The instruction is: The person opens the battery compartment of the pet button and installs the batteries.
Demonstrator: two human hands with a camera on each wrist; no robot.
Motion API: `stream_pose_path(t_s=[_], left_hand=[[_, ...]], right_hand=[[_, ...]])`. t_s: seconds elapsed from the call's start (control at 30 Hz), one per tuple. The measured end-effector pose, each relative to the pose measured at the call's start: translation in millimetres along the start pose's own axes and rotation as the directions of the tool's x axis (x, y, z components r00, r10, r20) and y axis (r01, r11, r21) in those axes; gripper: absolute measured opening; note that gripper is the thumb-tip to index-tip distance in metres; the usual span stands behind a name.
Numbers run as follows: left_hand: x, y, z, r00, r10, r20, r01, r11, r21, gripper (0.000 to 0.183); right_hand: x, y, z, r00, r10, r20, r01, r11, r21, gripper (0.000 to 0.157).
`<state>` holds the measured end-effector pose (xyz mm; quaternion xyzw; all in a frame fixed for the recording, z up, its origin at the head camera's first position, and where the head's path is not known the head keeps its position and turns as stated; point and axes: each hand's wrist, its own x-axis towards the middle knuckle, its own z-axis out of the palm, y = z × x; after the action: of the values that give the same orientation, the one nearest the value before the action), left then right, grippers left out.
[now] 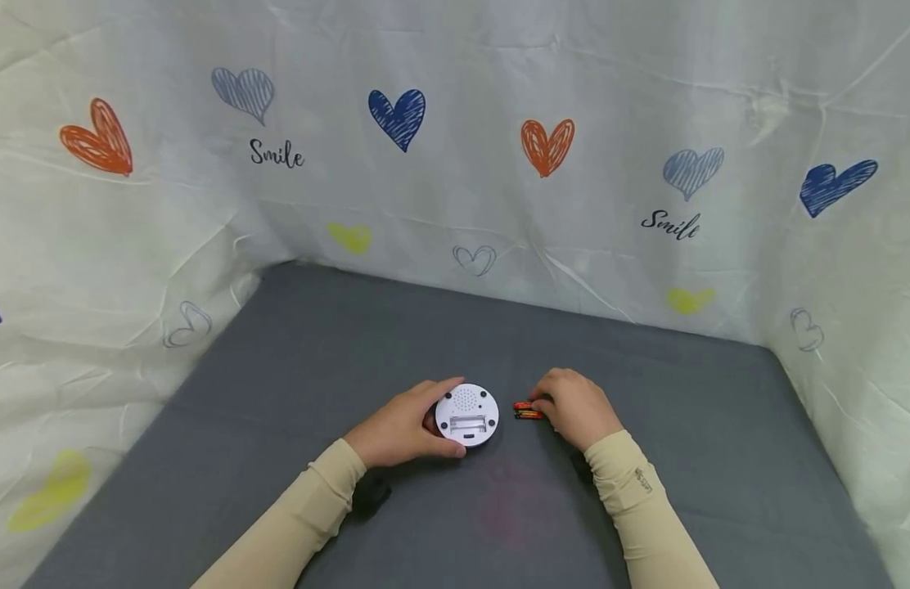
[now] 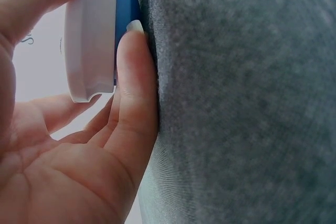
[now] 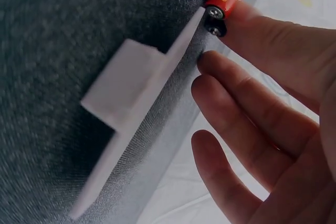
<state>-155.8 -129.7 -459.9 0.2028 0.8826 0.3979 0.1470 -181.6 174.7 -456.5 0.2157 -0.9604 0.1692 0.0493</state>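
My left hand (image 1: 409, 425) grips the rim of a round white device (image 1: 466, 398) between thumb and fingers. Its underside faces up, showing speaker holes, dark feet and an uncovered battery bay. In the left wrist view the white body (image 2: 90, 40) has a blue part (image 2: 126, 6) against the cloth. Two red-and-black batteries (image 1: 527, 414) lie side by side to its right. My right hand (image 1: 576, 409) pinches at their right end, the thumb (image 3: 262, 35) touching them; the index fingertip is hidden. Beneath that hand, a thin white tabbed piece (image 3: 126, 95) appears tilted and blurred.
A dark grey cloth (image 1: 352, 327) covers the table. A pale sheet (image 1: 455, 188) printed with hearts hangs behind it and along both sides.
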Motion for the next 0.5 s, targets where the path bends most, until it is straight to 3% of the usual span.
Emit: stream_pose_path(t_s=[0.5], left_hand=[[0.8,0.5,-0.8,1.0,-0.011,0.001,0.011,1.0,0.018,0.105]], right_hand=[[-0.1,-10.6,-11.8,1.0,0.021,-0.002,-0.021,1.0,-0.012,0.007]])
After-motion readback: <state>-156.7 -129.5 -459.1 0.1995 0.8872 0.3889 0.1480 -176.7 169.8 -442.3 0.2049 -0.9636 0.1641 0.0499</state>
